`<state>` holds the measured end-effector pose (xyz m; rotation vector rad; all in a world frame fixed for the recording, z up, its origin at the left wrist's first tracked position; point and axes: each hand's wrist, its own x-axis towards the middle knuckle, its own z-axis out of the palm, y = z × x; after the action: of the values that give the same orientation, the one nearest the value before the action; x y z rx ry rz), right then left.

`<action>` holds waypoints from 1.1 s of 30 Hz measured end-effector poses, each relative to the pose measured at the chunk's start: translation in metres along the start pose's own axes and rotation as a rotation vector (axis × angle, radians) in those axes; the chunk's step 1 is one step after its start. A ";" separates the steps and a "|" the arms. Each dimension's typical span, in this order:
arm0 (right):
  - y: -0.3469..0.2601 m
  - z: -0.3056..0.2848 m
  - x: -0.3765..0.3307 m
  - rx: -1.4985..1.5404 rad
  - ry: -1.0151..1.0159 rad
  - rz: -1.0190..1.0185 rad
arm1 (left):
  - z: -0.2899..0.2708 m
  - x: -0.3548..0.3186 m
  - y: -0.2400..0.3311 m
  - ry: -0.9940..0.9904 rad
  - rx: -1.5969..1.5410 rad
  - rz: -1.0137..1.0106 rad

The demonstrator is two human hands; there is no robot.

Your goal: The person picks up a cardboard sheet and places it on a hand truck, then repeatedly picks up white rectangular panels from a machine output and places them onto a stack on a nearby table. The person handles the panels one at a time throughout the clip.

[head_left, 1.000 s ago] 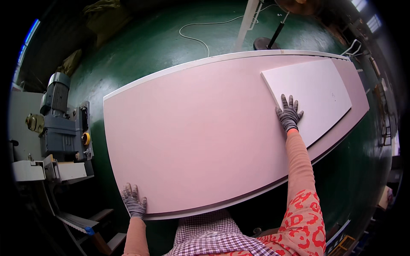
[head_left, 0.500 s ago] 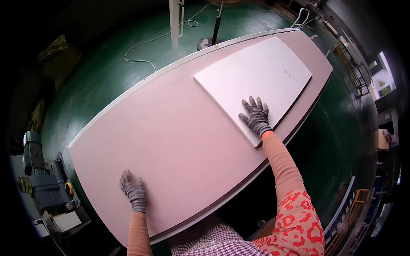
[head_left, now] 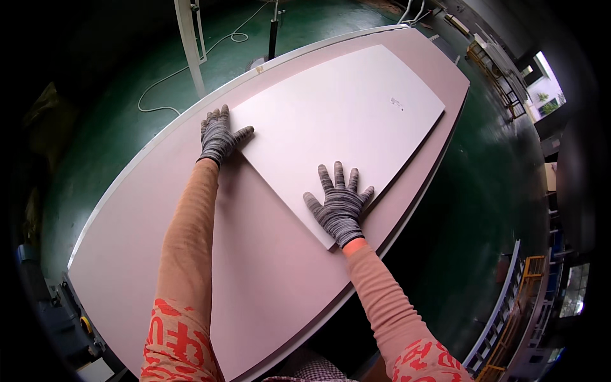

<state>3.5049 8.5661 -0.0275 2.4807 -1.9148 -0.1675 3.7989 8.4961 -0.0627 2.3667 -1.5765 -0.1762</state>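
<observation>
A flat white panel (head_left: pixel 331 121) lies on a larger pale pink board (head_left: pixel 153 242), toward its far right part. My left hand (head_left: pixel 220 135), in a grey striped knit glove, is at the panel's far left corner. Its thumb reaches over the panel's edge and the other fingers point away from me. On the panel's near corner my right hand (head_left: pixel 342 202), gloved alike, rests palm down with fingers spread. Neither hand is closed around anything. Small dark marks show near the panel's far right side.
White edging (head_left: pixel 121 169) runs along the board's far side. Beyond it stand a white upright post (head_left: pixel 189 48) and a black pole (head_left: pixel 273 38) on the green floor, with a pale hose (head_left: pixel 153 89). Grey machinery (head_left: pixel 67 318) is at lower left, yellow-framed racks (head_left: pixel 519 299) at right.
My left hand has gone from the board's near left area up to the panel's far left corner. The panel and my right hand appear lower and further left in view.
</observation>
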 end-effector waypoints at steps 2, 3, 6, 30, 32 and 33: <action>-0.006 0.004 0.002 0.021 0.008 0.000 | 0.002 0.006 0.002 -0.014 0.009 -0.019; -0.013 0.006 0.003 0.036 0.012 -0.004 | 0.009 0.007 -0.001 -0.012 -0.023 -0.005; -0.018 0.002 0.008 0.036 0.014 -0.009 | 0.003 -0.006 -0.011 -0.004 -0.009 0.027; -0.478 -0.016 -0.576 1.304 -2.012 -0.531 | -0.394 -0.929 -0.347 1.058 0.411 -1.129; -0.499 -0.021 -0.619 1.288 -2.119 -0.402 | -0.389 -0.975 -0.373 1.011 0.425 -1.239; -0.507 -0.010 -0.629 1.261 -2.138 -0.211 | -0.392 -0.990 -0.385 0.948 0.432 -1.288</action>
<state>3.8377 9.3020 -0.0004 -0.5401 0.3305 0.7656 3.8513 9.6096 0.1329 2.6718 0.4348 0.9466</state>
